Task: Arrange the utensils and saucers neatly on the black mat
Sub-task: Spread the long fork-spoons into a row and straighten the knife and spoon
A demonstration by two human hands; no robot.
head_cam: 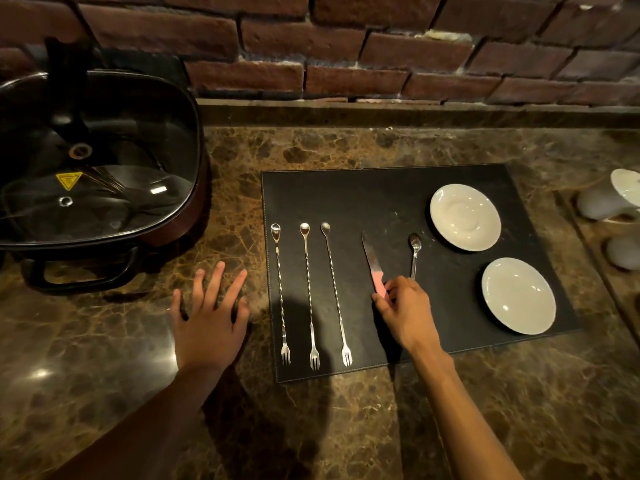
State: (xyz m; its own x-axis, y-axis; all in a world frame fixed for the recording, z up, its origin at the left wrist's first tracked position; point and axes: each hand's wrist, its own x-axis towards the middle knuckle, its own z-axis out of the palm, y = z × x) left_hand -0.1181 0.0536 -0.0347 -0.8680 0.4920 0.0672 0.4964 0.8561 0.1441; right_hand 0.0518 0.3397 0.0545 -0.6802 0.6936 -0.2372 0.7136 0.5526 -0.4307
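A black mat (381, 188) lies on the brown marble counter. Three long twisted bar spoons with fork ends (308, 292) lie side by side on its left part. A knife (370, 254) with a pink handle lies near the middle, blade pointing away; my right hand (407, 311) grips its handle. A small teaspoon (414, 247) lies just right of the knife, its handle end hidden behind that hand. Two white saucers sit on the mat's right side, one far (465, 217), one near (518, 295). My left hand (211, 318) rests flat on the counter left of the mat, fingers spread.
An electric hot pot with a glass lid (93, 157) stands at the left rear, its handle (83, 275) facing me. White cups (620, 199) sit on a tray at the right edge. A brick wall (346, 46) backs the counter.
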